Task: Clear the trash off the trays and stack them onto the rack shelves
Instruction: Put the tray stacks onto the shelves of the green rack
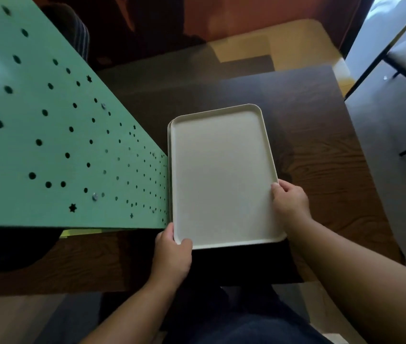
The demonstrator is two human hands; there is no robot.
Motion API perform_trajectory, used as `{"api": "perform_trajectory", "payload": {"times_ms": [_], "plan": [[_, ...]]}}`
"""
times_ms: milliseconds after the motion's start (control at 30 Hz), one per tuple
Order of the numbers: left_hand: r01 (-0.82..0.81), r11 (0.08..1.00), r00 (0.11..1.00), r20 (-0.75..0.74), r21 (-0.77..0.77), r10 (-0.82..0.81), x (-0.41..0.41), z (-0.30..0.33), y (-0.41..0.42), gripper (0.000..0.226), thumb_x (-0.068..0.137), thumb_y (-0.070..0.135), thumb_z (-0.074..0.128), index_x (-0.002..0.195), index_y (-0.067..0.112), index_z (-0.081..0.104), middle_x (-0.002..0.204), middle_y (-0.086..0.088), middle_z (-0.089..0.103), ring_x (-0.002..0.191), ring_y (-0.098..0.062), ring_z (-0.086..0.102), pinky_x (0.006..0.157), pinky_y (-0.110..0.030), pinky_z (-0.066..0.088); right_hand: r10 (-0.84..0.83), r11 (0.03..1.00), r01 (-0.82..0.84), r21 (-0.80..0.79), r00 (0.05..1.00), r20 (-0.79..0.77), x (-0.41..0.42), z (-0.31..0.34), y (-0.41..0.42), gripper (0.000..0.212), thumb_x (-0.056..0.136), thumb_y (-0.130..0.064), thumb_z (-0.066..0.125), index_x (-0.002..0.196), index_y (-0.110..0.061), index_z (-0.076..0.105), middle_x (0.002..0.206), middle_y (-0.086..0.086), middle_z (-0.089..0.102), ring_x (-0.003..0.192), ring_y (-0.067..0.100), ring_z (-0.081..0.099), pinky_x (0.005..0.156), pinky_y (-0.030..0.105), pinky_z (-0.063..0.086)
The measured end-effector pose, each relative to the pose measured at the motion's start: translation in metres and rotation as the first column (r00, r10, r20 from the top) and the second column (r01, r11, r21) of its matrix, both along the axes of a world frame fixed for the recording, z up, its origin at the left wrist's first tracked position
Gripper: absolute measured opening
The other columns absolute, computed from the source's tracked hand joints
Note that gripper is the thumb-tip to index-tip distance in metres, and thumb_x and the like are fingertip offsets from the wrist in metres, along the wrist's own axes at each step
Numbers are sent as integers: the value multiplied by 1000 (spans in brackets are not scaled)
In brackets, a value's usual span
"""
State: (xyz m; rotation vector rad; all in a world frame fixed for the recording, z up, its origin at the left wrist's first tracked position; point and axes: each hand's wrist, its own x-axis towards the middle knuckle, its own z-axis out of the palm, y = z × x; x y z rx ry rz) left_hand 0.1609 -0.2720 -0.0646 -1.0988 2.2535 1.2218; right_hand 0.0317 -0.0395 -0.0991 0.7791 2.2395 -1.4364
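Note:
A bare white tray [221, 175] lies above the dark wooden table, nothing on its surface. A second tray's rim [169, 135] shows just under its left edge. My left hand [172, 252] grips the tray's near left corner, thumb on top. My right hand [290, 202] holds the right rim near the front. The green perforated side panel of the rack [55, 135] stands directly to the left, touching or nearly touching the trays.
The dark wooden table [333, 194] stretches to the right and back. A chair with black metal legs [405, 60] stands at the far right. My legs in dark trousers [234, 319] are below the table's near edge.

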Motion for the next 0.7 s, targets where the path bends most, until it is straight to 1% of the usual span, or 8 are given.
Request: {"api": "perform_trajectory", "payload": {"times_ms": [133, 200, 267, 367, 467, 567, 600, 700], "plan": [[29, 999, 998, 49, 29, -30, 3, -3, -10, 47, 86, 9, 55, 132, 19, 60, 126, -7, 63, 102, -16, 67, 89, -28, 55, 107, 983, -110, 148, 994, 26, 2, -14, -13, 36, 89, -32, 46, 109, -45, 73, 115, 2, 62, 97, 22, 61, 92, 37, 53], [62, 998, 997, 53, 11, -63, 5, -3, -10, 50, 87, 6, 56, 136, 14, 57, 133, -8, 56, 106, -16, 60, 97, -26, 48, 150, 960, -160, 232, 987, 61, 6, -15, -18, 41, 98, -25, 45, 133, -35, 65, 116, -1, 47, 95, 16, 49, 86, 32, 41], [97, 995, 993, 68, 5, -98, 9, -1, -10, 54, 88, 5, 57, 142, 11, 51, 142, -6, 46, 113, -15, 52, 103, -23, 40, 191, 921, -207, 331, 978, 80, 11, -19, -20, 48, 103, -25, 43, 150, -30, 50, 121, 0, 45, 98, 15, 47, 82, 33, 38], [154, 987, 981, 112, 50, -158, 14, 0, -12, 67, 87, 9, 57, 152, 12, 39, 154, -1, 35, 125, -20, 52, 113, -35, 44, 246, 867, -274, 416, 962, 121, 15, -15, -25, 55, 106, -30, 37, 161, -31, 32, 135, 8, 49, 108, 21, 48, 86, 38, 42], [198, 975, 971, 115, 101, -209, 13, 4, -22, 63, 85, 8, 55, 146, 25, 47, 143, 10, 47, 115, -20, 63, 104, -39, 52, 164, 903, -223, 367, 969, 184, 11, -6, -26, 54, 102, -26, 41, 155, -35, 39, 135, 10, 55, 111, 28, 58, 87, 45, 52], [195, 969, 976, 65, 149, -206, 9, 11, -28, 44, 87, 6, 56, 120, 36, 56, 120, 6, 70, 90, -18, 68, 90, -28, 54, 64, 969, -119, 218, 967, 246, 6, 9, -22, 32, 101, -22, 51, 130, -15, 62, 116, 10, 67, 99, 27, 64, 82, 46, 57], [183, 972, 979, 66, 146, -194, 9, 12, -29, 48, 89, 8, 57, 127, 37, 54, 121, 3, 70, 93, -21, 68, 87, -28, 52, 34, 985, -78, 155, 963, 266, 6, 16, -18, 25, 100, -22, 53, 118, -10, 66, 111, 11, 68, 98, 28, 65, 87, 48, 58], [157, 982, 984, 70, 105, -165, 14, 21, -34, 69, 83, 23, 62, 150, 14, 48, 138, -6, 61, 118, -24, 64, 104, -35, 51, -22, 1000, 21, 6, 950, 313, 11, 39, -5, 16, 96, -20, 60, 98, -6, 66, 108, 17, 70, 103, 33, 68, 99, 53, 55]]}}
